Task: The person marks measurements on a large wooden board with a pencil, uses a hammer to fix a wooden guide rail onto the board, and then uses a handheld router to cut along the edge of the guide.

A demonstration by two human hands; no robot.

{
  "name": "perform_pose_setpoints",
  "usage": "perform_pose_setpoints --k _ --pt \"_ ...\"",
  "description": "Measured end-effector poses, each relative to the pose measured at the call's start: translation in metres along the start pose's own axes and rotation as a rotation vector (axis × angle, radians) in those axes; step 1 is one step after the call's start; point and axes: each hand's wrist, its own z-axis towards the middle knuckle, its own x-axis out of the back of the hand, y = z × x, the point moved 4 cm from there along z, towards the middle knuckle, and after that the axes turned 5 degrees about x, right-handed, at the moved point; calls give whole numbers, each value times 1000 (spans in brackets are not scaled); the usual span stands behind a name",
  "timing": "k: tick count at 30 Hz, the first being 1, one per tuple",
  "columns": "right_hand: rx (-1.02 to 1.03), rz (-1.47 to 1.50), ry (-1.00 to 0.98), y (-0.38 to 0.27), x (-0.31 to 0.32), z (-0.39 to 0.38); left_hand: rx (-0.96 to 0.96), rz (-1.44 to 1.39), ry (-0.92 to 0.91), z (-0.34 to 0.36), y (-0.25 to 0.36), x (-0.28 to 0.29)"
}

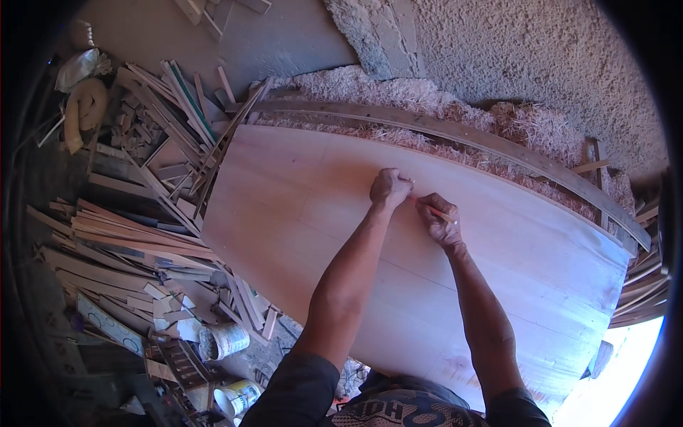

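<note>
A large pale wooden panel (284,178) lies flat in front of me, with thin straight lines running along and across its surface. My right hand (440,220) is closed around a reddish pencil (447,216), its tip pointing left toward my other hand, close above the panel's far half. Just left of it, my left hand (390,187) rests on the panel with its fingers curled in. Whatever those fingers may hold is hidden or too small to make out. The two hands are close together but apart.
Behind the panel runs a long wooden beam (455,132), with heaped wood shavings (541,132) against a rough wall (526,57). Scrap strips and offcuts (142,235) crowd the left. Two buckets (226,341) stand at the lower left. Bright light enters at the lower right.
</note>
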Motion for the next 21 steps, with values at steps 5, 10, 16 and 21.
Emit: perform_pose_setpoints --k 5,10,16,21 --pt "-239 208 21 -1 -1 -18 -66 54 67 -6 -55 20" --pt "-218 219 71 -10 20 -46 -83 86 176 -72 -134 60" --pt "-271 185 28 -21 30 -104 107 -105 261 -175 -237 88" --pt "-221 149 30 -46 23 -164 147 -95 309 -229 -272 92"
